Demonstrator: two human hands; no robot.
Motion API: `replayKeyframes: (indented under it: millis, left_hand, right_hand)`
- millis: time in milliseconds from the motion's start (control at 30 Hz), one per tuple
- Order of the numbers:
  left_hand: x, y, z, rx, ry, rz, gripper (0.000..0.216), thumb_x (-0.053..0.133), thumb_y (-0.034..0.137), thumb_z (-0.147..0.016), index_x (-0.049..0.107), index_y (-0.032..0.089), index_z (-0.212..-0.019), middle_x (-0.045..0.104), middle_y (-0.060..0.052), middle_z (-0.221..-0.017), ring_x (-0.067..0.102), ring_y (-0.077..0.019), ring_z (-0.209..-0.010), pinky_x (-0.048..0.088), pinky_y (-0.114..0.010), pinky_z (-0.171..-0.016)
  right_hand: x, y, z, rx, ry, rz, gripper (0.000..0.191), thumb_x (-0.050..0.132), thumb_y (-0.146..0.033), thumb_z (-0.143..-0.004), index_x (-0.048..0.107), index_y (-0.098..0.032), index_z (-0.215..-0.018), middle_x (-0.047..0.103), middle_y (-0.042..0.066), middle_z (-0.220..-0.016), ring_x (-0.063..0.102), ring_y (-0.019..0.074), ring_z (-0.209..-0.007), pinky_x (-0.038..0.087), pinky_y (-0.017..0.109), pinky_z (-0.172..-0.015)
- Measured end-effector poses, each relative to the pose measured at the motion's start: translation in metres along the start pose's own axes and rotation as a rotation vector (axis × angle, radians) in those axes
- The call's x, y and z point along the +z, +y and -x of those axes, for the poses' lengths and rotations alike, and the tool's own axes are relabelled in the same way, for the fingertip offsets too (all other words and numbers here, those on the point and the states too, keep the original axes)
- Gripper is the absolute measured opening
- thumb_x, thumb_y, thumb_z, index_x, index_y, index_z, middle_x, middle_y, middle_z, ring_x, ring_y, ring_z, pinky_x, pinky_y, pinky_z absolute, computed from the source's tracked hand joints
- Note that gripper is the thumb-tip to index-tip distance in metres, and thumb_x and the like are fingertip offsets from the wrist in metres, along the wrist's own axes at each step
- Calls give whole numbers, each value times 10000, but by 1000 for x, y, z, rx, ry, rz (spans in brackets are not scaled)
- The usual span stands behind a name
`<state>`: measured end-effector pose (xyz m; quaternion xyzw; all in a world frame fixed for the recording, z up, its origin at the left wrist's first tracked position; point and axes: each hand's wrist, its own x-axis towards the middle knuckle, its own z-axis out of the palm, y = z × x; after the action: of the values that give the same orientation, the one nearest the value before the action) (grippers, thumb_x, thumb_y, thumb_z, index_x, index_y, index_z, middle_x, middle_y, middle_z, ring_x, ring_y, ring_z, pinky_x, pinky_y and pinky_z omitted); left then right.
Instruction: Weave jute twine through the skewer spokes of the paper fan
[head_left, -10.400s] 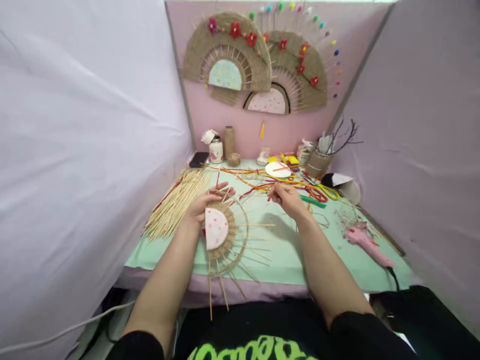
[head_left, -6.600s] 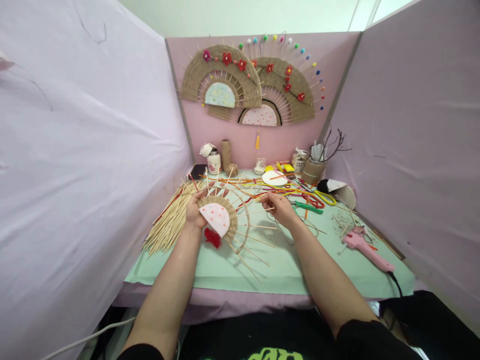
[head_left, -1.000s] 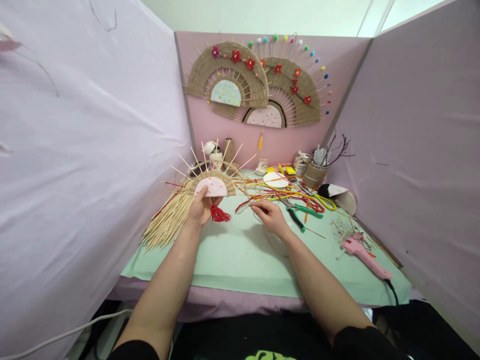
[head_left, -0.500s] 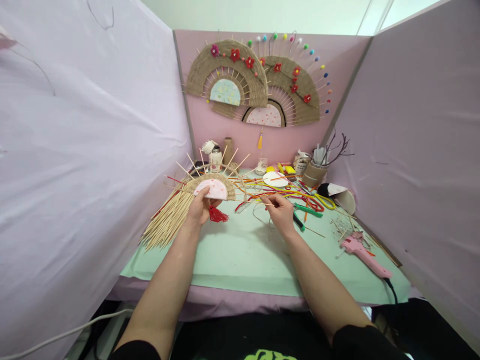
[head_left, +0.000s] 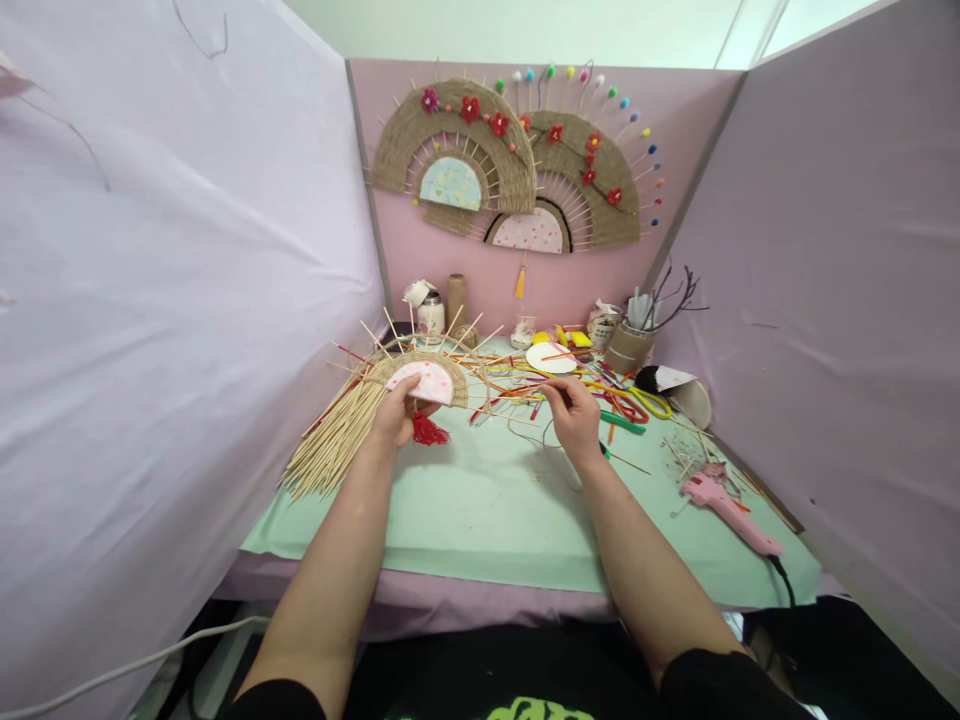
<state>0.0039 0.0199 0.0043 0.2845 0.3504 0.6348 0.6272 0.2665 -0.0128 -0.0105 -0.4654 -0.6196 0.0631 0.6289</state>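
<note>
one head-worn camera looks forward and down, close over the green table [head_left: 487,520]; pink back wall [head_left: 465,270] at 12 o'clock, lap [head_left: 525,680] at 6.

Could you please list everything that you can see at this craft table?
Finished fans: two, tan with red flowers, on the back wall.
Skewers: one bundle, pale wood, left on the mat.
Pipe cleaners: many, red, yellow and orange, strewn across the back of the mat.
Disc: one, white, among the pipe cleaners.
Jar: one, white, back left.
Cup: one, brown, back right, holding twigs.
Glue gun: one, pink, right on the mat.
Mat: one, pale green, covering the table.
Half-made fan: one, pink card, tan weave, red tassel, in the left hand.
Left hand: grips the fan's base.
Right hand: fingers pinched, beside the fan.
</note>
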Motion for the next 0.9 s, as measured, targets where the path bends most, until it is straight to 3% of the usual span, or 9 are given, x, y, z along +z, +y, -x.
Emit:
replayKeyframes:
  millis: [233,367,500,667,800,900]
  left_hand:
    - [7,-3,8,-93,-57,3,161,648,204,-714,609,158,-863,677,-18,-677,633,-130,-563,541,-248,-581]
    - [9,-10,11,-230,-172,-66,155,655,205,-714,617,146,-851,687,-52,-698,655,-162,-590,537,-255,-540]
    - [6,-10,11,-248,-203,-67,140,645,199,-721,623,148,-850,683,-46,-673,646,-156,-560,526,-241,-507]
    - [2,-6,10,-284,-192,-86,155,650,178,-726,630,157,-878,691,-50,-687,654,-167,-572,544,-273,-543]
    - [0,-7,9,-300,-191,-96,157,646,176,-727,634,158,-883,696,-53,-696,655,-171,-567,546,-282,-539]
    - [1,-8,7,-318,-170,-82,159,638,166,-733,640,160,-892,701,-54,-706,656,-162,-570,546,-263,-543]
  right_hand:
    - [10,0,4,246,-164,-185,266,613,-443,-765,646,-179,-762,583,5,-622,464,124,-542,384,260,-518]
    - [18,-2,8,328,-240,-270,275,645,-444,-730,633,-170,-723,539,-12,-585,425,107,-527,345,247,-503]
    - [20,-3,8,531,-267,-560,268,686,-430,-691,567,-189,-702,458,-54,-551,362,74,-470,286,219,-451]
    - [14,-8,3,736,-419,-848,270,717,-398,-663,549,-190,-699,577,-14,-679,441,71,-494,342,213,-446]
    - [14,-10,4,813,-393,-934,247,759,-349,-612,617,-189,-735,651,14,-768,494,78,-526,401,223,-469]
    - [17,-9,6,759,-332,-931,208,747,-324,-641,609,-202,-738,654,-1,-763,511,77,-528,429,225,-483]
